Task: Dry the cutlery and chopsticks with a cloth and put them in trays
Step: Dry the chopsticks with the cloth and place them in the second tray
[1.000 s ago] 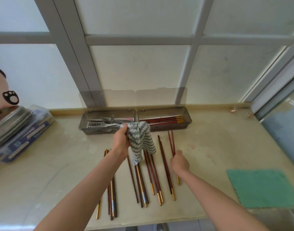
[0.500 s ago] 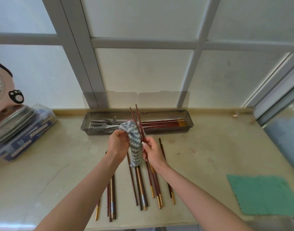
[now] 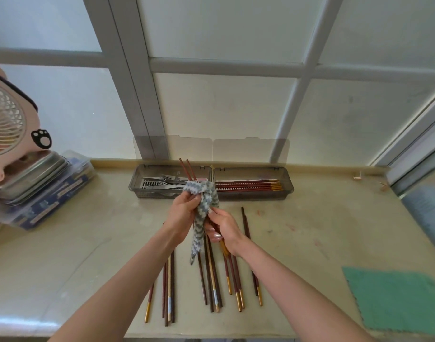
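Observation:
My left hand (image 3: 184, 211) grips a grey-and-white zigzag cloth (image 3: 201, 211) wrapped around a pair of dark red chopsticks (image 3: 186, 169). Their tips stick up out of the cloth. My right hand (image 3: 222, 225) holds the lower, gold-ended part of that pair. Several more chopsticks (image 3: 211, 280) lie in loose rows on the counter below my hands. At the back stand two smoky plastic trays: the left tray (image 3: 137, 178) holds forks and other cutlery, the right tray (image 3: 288, 186) holds several red chopsticks lying lengthwise.
A green cloth (image 3: 394, 297) lies at the counter's front right. A pink fan (image 3: 6, 124) stands over a metal tin and a blue box (image 3: 46, 201) at the left. Frosted window panes rise behind the trays, whose clear lids (image 3: 211, 149) are up.
My right hand picked a pair of chopsticks off the counter and brought it up into the cloth. Both hands now hold the pair, with the cloth slid along it.

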